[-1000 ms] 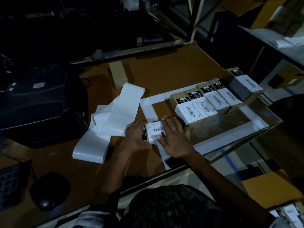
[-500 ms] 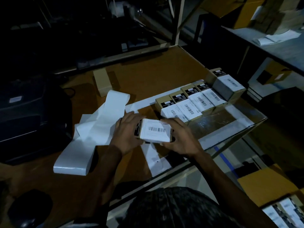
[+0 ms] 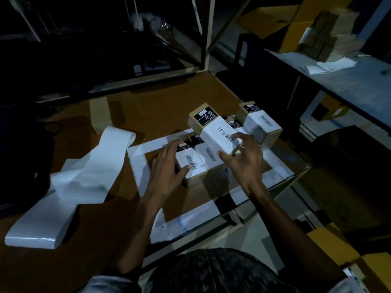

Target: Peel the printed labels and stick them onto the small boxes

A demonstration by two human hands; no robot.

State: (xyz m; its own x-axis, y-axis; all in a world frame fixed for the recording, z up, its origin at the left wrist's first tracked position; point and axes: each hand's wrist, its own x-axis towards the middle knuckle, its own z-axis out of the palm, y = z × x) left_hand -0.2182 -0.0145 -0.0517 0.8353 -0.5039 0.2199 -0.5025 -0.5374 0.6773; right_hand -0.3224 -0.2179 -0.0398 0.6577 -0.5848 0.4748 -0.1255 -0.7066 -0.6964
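Note:
A small tan box with a white barcode label (image 3: 213, 129) sits tilted on top of the row of labelled boxes (image 3: 208, 160). My right hand (image 3: 243, 159) pinches its near end, fingertips on the label and thumb under the corner. My left hand (image 3: 168, 166) rests with straight fingers against the nearest box of the row (image 3: 190, 163), thumb lying on its label. The long white label strip (image 3: 88, 168) trails across the brown table to a folded stack (image 3: 33, 235) at the left.
A larger labelled box (image 3: 261, 125) stands at the row's far end. A plain cardboard piece (image 3: 98, 115) lies further back. A black printer (image 3: 21, 157) fills the left side. White tape (image 3: 137, 166) frames the work spot. The table edge (image 3: 281, 185) runs close on the right.
The labelled box left the spot in front of me and moved up and right onto the row, carried by my right hand. My left hand released it and went to the nearest row box.

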